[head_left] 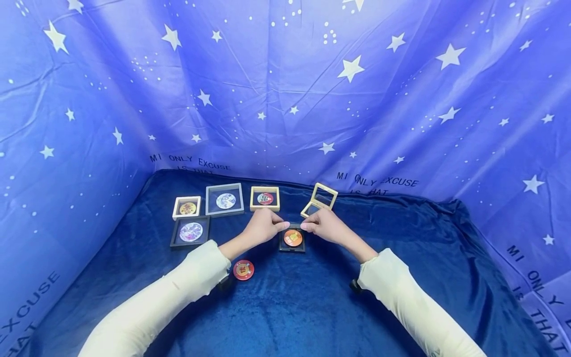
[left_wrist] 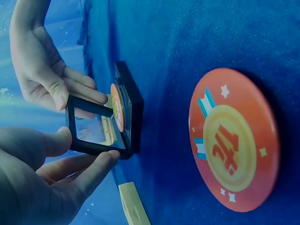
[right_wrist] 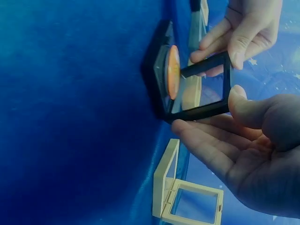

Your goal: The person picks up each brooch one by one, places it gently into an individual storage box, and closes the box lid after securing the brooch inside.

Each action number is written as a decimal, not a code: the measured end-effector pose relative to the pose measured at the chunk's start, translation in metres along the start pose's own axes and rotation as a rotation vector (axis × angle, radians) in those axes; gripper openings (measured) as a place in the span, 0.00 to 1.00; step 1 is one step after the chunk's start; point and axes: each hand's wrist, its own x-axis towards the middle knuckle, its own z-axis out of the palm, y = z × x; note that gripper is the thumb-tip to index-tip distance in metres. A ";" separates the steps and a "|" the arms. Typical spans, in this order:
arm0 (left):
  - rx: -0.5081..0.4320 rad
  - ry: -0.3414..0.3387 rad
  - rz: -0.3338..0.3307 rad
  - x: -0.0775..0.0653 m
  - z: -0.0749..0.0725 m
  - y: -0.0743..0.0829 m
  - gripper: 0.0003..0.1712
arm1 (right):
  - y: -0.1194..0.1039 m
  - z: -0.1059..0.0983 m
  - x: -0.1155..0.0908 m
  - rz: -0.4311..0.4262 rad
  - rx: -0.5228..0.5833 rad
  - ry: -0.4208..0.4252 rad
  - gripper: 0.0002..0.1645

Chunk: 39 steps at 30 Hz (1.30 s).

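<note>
A black hinged display case [left_wrist: 134, 101] lies on the cloth with its lid [right_wrist: 201, 112] tilted up. Inside its base sits an orange round badge [head_left: 293, 238]. My left hand [head_left: 264, 227] pinches one corner of the lid between thumb and fingers. On the opposite corner, my right hand [head_left: 330, 228] pinches the same lid. Through the lid's clear film, part of the background shows in both wrist views. A red round badge [head_left: 243, 270] with a gold centre lies flat on the cloth, nearer the body and beside the left sleeve.
Just beyond the right hand stands an open cream display case [right_wrist: 161, 187]. To the left are a grey case [head_left: 225, 214], a cream case [head_left: 265, 208], a smaller cream case [head_left: 186, 217] and a black case [head_left: 189, 245], each with a round badge. A starry curtain [head_left: 285, 74] hangs behind.
</note>
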 end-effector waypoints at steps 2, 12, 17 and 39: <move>0.002 0.006 0.000 -0.001 0.001 0.000 0.13 | 0.001 0.003 -0.002 -0.023 -0.028 0.019 0.15; 0.049 0.004 0.033 -0.006 0.000 -0.001 0.17 | -0.002 0.019 -0.016 -0.100 -0.130 0.122 0.14; 0.045 0.009 0.035 -0.008 0.003 -0.005 0.17 | -0.001 0.029 -0.022 -0.168 -0.167 0.183 0.17; 0.019 0.074 0.040 -0.016 0.015 -0.008 0.21 | -0.006 0.043 -0.034 -0.185 -0.254 0.240 0.18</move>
